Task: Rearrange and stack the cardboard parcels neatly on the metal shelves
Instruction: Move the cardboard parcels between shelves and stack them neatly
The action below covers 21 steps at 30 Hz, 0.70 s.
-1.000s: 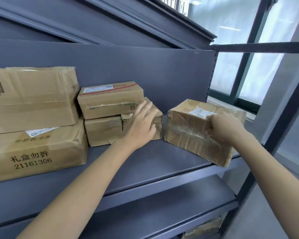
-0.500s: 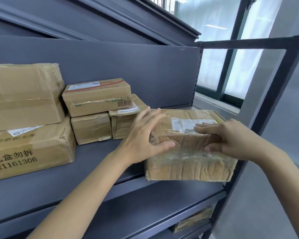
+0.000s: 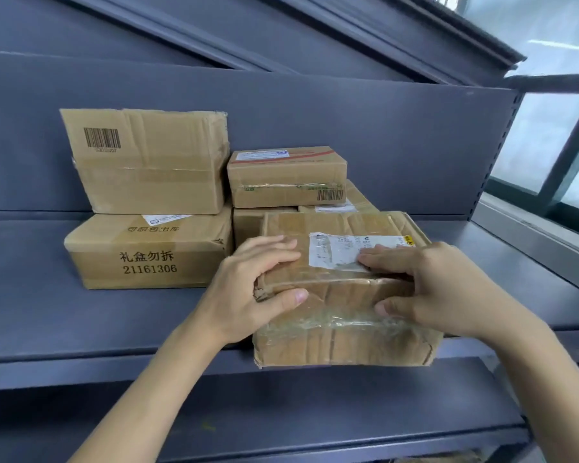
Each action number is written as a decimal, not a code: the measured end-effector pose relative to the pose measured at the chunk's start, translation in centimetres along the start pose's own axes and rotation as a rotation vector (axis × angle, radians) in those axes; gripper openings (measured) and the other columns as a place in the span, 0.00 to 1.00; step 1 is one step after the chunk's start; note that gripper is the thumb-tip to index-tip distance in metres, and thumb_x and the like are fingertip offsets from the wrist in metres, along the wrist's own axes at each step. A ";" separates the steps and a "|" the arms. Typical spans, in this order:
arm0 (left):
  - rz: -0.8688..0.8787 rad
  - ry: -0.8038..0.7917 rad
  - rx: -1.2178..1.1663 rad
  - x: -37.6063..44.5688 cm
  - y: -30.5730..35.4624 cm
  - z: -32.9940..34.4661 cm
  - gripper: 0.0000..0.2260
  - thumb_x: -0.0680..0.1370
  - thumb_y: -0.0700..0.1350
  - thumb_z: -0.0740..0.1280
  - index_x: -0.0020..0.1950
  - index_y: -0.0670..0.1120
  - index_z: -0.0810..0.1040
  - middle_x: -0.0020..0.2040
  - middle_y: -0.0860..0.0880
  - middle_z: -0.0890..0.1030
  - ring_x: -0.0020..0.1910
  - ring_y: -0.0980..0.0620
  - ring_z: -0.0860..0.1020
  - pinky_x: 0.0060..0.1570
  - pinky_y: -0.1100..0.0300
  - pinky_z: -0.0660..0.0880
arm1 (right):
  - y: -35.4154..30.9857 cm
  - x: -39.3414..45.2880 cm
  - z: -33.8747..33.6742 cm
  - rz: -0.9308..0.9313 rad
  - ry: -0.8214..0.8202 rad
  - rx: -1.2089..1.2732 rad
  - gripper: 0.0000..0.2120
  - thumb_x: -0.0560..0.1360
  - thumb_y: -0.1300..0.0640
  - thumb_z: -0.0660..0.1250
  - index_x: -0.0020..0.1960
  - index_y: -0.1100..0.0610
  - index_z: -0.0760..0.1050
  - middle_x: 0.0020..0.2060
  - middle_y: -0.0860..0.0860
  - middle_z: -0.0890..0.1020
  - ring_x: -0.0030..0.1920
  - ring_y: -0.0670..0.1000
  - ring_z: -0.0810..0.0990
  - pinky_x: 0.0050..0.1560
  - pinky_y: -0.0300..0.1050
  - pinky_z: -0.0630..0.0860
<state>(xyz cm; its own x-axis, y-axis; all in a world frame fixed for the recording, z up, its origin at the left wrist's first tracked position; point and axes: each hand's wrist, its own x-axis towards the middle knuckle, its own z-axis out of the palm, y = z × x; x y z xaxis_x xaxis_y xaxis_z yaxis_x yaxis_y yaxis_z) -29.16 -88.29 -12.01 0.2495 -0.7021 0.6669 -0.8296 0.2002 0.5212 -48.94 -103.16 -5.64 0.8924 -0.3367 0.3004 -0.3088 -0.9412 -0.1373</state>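
the left hand point(image 3: 248, 289) grips the near left corner of the parcel point(image 3: 345, 295), fingers on top, thumb on the front face. the right hand point(image 3: 425, 289) grips its near right side the same way, fingertips on the white label point(image 3: 335, 250). the parcel sits at the front edge of the shelf point(image 3: 97, 322), just ahead of a small stack point(image 3: 286, 177). to the left, a barcode box point(image 3: 147, 162) rests on a printed box point(image 3: 147, 252).
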 end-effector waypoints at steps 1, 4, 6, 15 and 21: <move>-0.024 0.014 -0.009 -0.2 -0.2 -0.3 0.23 0.68 0.59 0.68 0.59 0.50 0.78 0.61 0.56 0.76 0.67 0.60 0.68 0.65 0.69 0.63 | -0.2 0.3 0.3 -0.001 0.028 0.030 0.28 0.62 0.51 0.76 0.62 0.45 0.76 0.55 0.39 0.81 0.56 0.48 0.79 0.54 0.51 0.75; -0.066 0.051 -0.048 -0.6 -0.4 -0.5 0.21 0.67 0.58 0.69 0.58 0.53 0.77 0.62 0.58 0.76 0.67 0.63 0.67 0.65 0.70 0.62 | -0.3 0.7 0.9 -0.021 0.100 0.090 0.29 0.60 0.55 0.79 0.60 0.46 0.78 0.53 0.37 0.81 0.54 0.46 0.79 0.53 0.50 0.76; -0.074 0.066 -0.078 -0.8 -0.3 -0.2 0.21 0.67 0.57 0.69 0.58 0.53 0.77 0.62 0.57 0.76 0.68 0.62 0.67 0.66 0.67 0.63 | 0.1 0.6 1.3 -0.043 0.121 0.095 0.29 0.59 0.54 0.79 0.59 0.47 0.79 0.53 0.36 0.81 0.54 0.47 0.80 0.53 0.51 0.77; -0.417 0.098 -0.333 -4.2 0.6 1.7 0.40 0.63 0.67 0.67 0.72 0.62 0.56 0.59 0.75 0.71 0.61 0.72 0.70 0.53 0.79 0.66 | 3.4 -3.3 3.9 -0.019 0.540 0.974 0.22 0.71 0.49 0.63 0.66 0.41 0.70 0.66 0.39 0.73 0.68 0.44 0.69 0.68 0.50 0.67; -0.522 0.348 -0.288 -1.9 3.4 0.1 0.17 0.62 0.69 0.62 0.44 0.63 0.79 0.42 0.65 0.82 0.43 0.66 0.79 0.46 0.62 0.75 | 2.8 -4.0 2.4 0.094 0.406 1.186 0.32 0.69 0.63 0.69 0.67 0.41 0.63 0.52 0.44 0.84 0.51 0.43 0.81 0.49 0.33 0.76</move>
<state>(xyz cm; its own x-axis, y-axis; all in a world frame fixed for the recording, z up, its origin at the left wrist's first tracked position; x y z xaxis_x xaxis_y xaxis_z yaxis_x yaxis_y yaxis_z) -32.52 -86.30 -11.58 0.7660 -0.5055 0.3970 -0.4035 0.1027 0.9092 -52.59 -104.42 -9.52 0.6529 -0.5839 0.4825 0.3077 -0.3776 -0.8733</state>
